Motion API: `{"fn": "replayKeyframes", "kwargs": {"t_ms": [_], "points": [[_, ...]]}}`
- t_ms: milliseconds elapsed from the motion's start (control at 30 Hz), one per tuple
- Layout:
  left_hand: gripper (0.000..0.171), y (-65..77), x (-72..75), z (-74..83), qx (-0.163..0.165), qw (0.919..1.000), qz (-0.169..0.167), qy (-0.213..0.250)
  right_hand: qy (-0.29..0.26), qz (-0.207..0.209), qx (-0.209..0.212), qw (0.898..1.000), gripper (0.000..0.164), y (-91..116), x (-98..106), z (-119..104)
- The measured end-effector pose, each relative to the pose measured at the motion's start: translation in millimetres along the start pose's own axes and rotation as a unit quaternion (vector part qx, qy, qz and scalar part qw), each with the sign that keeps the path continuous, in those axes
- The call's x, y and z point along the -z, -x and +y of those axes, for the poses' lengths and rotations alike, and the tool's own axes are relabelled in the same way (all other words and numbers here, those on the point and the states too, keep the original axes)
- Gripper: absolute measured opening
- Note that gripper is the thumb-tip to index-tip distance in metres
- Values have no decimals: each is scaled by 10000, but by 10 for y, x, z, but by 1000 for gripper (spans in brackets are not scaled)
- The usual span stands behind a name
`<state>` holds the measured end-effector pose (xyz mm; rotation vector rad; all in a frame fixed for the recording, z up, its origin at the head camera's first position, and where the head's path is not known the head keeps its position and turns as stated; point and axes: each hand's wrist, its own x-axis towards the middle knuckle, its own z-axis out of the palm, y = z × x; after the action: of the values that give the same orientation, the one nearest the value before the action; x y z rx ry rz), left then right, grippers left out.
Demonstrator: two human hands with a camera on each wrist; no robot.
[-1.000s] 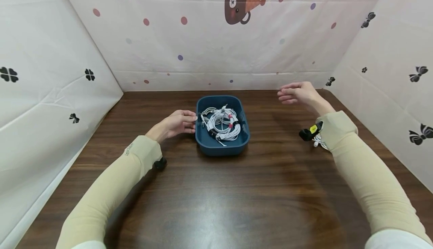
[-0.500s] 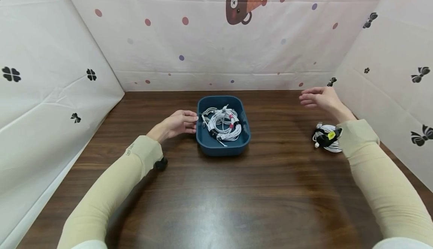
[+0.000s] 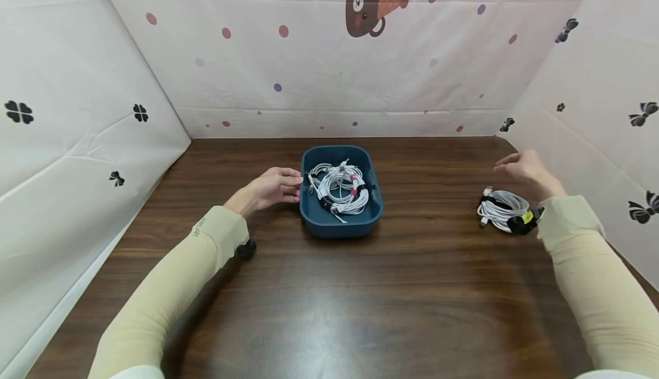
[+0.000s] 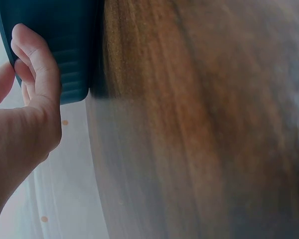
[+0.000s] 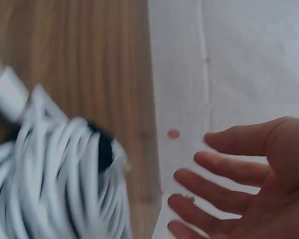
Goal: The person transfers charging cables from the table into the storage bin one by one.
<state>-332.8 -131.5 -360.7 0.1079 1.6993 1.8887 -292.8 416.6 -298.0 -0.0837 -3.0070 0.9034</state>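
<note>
A dark blue plastic bin (image 3: 334,229) stands on the wooden table with coiled white cables (image 3: 340,193) inside, bound with black and red ties. My left hand (image 3: 270,187) is at the bin's left side; in the left wrist view, its loosely extended fingers (image 4: 42,64) rest against the outer wall, thumb by the rim. On the right lies another coiled white cable (image 3: 501,207) with a black tie, its plug (image 5: 9,94) showing in the right wrist view. My right hand (image 3: 527,170) is above and beyond this coil, fingers spread, holding nothing.
The brown wooden table (image 3: 329,310) ends at a white patterned back sheet (image 3: 231,82). Similar sheets rise at the left (image 3: 67,156) and right (image 3: 602,139). A black wrist camera (image 3: 522,224) overlaps the right coil in the head view.
My right hand has moved right and come down near the loose coil, which now shows more fully from behind the wrist. My left hand and the bin have stayed put.
</note>
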Motion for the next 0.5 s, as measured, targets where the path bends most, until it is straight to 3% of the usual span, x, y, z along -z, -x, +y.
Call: {"fn": "replayKeyframes", "kwargs": {"t_ms": [67, 267, 367, 500], "points": [[37, -4, -6, 1, 2, 10000, 4, 1, 187, -14, -38, 9998, 39, 34, -18, 101], [36, -8, -17, 0, 5, 10000, -2, -24, -364, -577, -671, 9954, 41, 108, -71, 341], [36, -6, -16, 0, 3, 10000, -11, -55, -528, -929, -774, 9913, 40, 123, -67, 408], [35, -5, -12, -3, -15, 10000, 21, -51, -590, -1330, -926, 9850, 49, 131, -40, 433]]}}
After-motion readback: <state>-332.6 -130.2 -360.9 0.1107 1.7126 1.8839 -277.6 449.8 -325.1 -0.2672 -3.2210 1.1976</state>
